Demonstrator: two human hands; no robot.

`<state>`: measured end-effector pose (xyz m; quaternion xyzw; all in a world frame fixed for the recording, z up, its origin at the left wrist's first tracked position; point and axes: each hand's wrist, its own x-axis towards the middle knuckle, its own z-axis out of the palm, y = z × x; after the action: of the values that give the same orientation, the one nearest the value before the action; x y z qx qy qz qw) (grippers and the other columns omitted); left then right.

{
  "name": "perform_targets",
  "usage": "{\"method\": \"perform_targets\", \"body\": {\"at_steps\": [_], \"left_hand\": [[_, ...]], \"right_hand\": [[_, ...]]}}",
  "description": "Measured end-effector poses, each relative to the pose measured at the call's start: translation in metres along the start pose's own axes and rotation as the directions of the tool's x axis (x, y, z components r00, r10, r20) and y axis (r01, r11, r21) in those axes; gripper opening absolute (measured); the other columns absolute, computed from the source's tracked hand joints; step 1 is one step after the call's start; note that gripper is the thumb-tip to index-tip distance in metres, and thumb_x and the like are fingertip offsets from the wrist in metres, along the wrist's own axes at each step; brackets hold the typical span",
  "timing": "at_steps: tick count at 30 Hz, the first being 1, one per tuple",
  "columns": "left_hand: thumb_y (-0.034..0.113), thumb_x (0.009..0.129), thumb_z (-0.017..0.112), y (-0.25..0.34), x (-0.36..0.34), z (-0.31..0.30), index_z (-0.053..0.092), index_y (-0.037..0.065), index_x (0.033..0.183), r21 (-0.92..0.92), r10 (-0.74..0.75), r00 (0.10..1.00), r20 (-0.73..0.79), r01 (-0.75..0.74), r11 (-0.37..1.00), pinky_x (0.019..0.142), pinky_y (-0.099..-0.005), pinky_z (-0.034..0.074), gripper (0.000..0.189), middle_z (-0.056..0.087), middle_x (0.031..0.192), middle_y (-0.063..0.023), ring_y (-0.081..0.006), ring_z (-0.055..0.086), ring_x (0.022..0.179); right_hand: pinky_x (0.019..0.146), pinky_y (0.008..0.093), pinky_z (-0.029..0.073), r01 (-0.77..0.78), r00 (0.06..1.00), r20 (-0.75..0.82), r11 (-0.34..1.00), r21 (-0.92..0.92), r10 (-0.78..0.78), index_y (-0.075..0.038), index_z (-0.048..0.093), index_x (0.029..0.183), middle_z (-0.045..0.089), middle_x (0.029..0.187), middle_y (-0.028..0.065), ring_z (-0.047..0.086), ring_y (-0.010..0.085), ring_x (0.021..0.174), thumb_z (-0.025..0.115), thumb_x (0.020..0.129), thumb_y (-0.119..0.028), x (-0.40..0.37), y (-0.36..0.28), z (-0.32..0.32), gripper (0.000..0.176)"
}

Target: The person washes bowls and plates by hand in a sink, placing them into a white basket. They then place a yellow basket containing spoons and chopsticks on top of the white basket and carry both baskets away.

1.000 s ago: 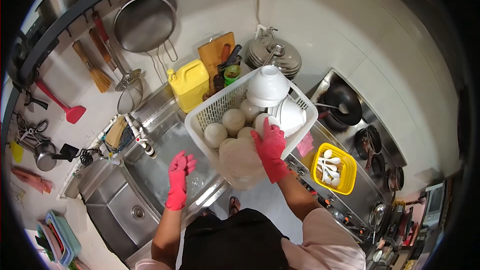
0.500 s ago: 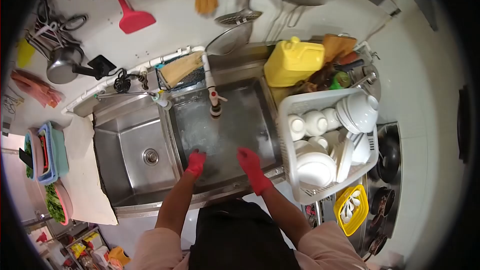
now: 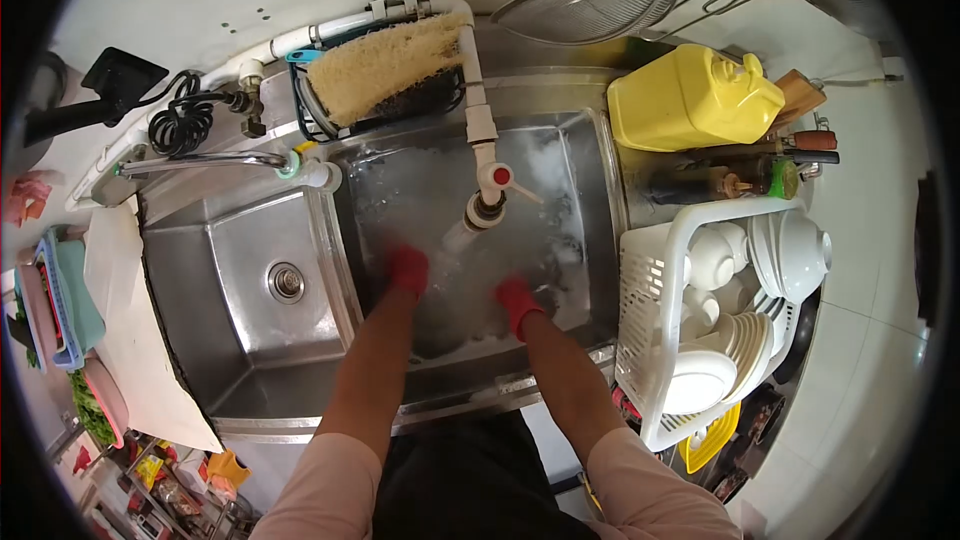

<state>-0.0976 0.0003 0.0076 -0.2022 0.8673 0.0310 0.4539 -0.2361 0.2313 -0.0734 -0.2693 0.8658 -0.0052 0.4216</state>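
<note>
Both my hands wear red rubber gloves and are down in the cloudy water of the right sink basin [image 3: 470, 325]. My left hand [image 3: 408, 272] is blurred near the basin's left side, its fingers lost in the water. Nearer the middle, my right hand [image 3: 516, 306] dips in with its fingertips hidden too. Whether either glove holds anything is not visible. Above and between them, a white pipe tap [image 3: 488, 180] with a red-centred handle points down, and a pale stream of water [image 3: 461, 237] shows beneath its spout.
At left lies the second basin [image 3: 270, 340] with a drain. A loofah [image 3: 385, 70] rests on a rack behind the tap. To the right stand a white basket [image 3: 642, 315] of bowls and plates and a yellow jug [image 3: 670, 100]. A metal strainer [image 3: 590, 5] hangs above.
My hands have gone from above the water down into it. My view has moved closer to the sink and shifted. A stream now shows under the tap, and the water is more stirred.
</note>
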Motion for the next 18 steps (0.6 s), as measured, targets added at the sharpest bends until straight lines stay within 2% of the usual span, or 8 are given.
{"method": "perform_targets", "body": {"at_steps": [3,4,6,9,10,13,15,18], "left_hand": [[0.027,0.095,0.057,0.008,0.022,0.027,0.07,0.013,0.121,-0.03,-0.105,0.991,-0.085,0.102,0.994,0.105,-0.0566,0.042,0.033,0.066,0.128,-0.0123,-0.0336,0.063,0.118],[0.028,0.095,0.057,0.006,0.028,0.03,0.07,0.013,0.122,-0.169,-0.074,0.997,-0.019,0.069,0.983,0.105,-0.0575,0.042,0.034,0.066,0.129,-0.0121,-0.0338,0.061,0.12],[0.03,0.095,0.056,-0.002,0.038,0.029,0.069,0.013,0.124,-0.439,0.008,0.995,0.096,0.035,0.898,0.105,-0.0593,0.04,0.036,0.064,0.133,-0.0117,-0.0341,0.059,0.125],[0.029,0.089,0.059,-0.004,0.048,0.031,0.07,0.014,0.122,-0.189,0.199,0.977,0.077,-0.181,0.965,0.111,-0.0608,0.033,0.038,0.063,0.133,-0.015,-0.0352,0.056,0.127],[0.029,0.09,0.059,-0.003,0.04,0.023,0.07,0.013,0.123,-0.133,0.185,0.977,0.102,-0.171,0.976,0.112,-0.0605,0.032,0.038,0.062,0.135,-0.0146,-0.0351,0.054,0.129],[0.031,0.094,0.054,-0.004,0.014,-0.003,0.065,0.012,0.129,0.005,0.121,0.982,0.147,-0.123,0.992,0.114,-0.0606,0.029,0.041,0.057,0.142,-0.0132,-0.0345,0.049,0.134],[0.031,0.1,0.048,0.001,-0.003,-0.013,0.06,0.01,0.137,0.037,0.061,0.989,0.136,-0.066,0.997,0.115,-0.0618,0.026,0.044,0.052,0.147,-0.0118,-0.0334,0.049,0.135],[0.026,0.101,0.044,0.01,0.025,0.065,0.057,0.008,0.138,-0.019,-0.164,0.955,-0.248,0.165,0.986,0.11,-0.0521,0.037,0.043,0.059,0.138,-0.0155,-0.0342,0.055,0.128]], "right_hand": [[0.09,0.0444,0.053,0.245,0.967,0.036,0.871,-0.426,-0.254,-0.006,0.074,0.1,0.069,0.111,0.021,0.064,0.0361,0.109,0.057,0.091,-0.03,-0.027,-0.008,-0.025,0.031],[0.088,0.0445,0.054,0.325,0.937,0.085,0.76,-0.563,-0.338,-0.007,0.074,0.1,0.07,0.108,0.0201,0.066,0.0344,0.106,0.057,0.09,-0.029,-0.045,-0.021,-0.041,0.03],[0.083,0.0459,0.055,0.32,0.906,-0.011,0.703,-0.635,-0.423,-0.009,0.075,0.099,0.071,0.102,0.0183,0.069,0.0317,0.098,0.056,0.089,-0.025,-0.061,-0.036,-0.041,0.026],[0.076,0.0473,0.056,0.221,0.918,-0.174,0.823,-0.523,-0.357,-0.012,0.075,0.096,0.072,0.097,0.0162,0.071,0.0318,0.089,0.058,0.085,-0.019,-0.069,-0.063,-0.043,0.022],[0.074,0.0476,0.056,0.175,0.932,-0.218,0.885,-0.433,-0.291,-0.013,0.074,0.095,0.071,0.096,0.0155,0.071,0.0325,0.087,0.058,0.084,-0.018,-0.074,-0.068,-0.041,0.02],[0.069,0.0476,0.056,0.179,0.896,-0.342,0.935,-0.306,-0.283,-0.013,0.071,0.087,0.071,0.087,0.0138,0.07,0.0333,0.081,0.061,0.081,-0.015,-0.074,-0.077,-0.047,0.012],[0.067,0.0475,0.055,0.149,0.886,-0.37,0.927,-0.345,-0.28,-0.013,0.069,0.084,0.07,0.082,0.0131,0.069,0.0341,0.078,0.061,0.081,-0.015,-0.075,-0.077,-0.06,0.009],[0.065,0.0484,0.055,0.21,0.844,-0.432,0.938,-0.277,-0.317,-0.014,0.068,0.086,0.069,0.078,0.0133,0.069,0.0358,0.075,0.061,0.081,-0.014,-0.084,-0.062,-0.076,0.009]]}}
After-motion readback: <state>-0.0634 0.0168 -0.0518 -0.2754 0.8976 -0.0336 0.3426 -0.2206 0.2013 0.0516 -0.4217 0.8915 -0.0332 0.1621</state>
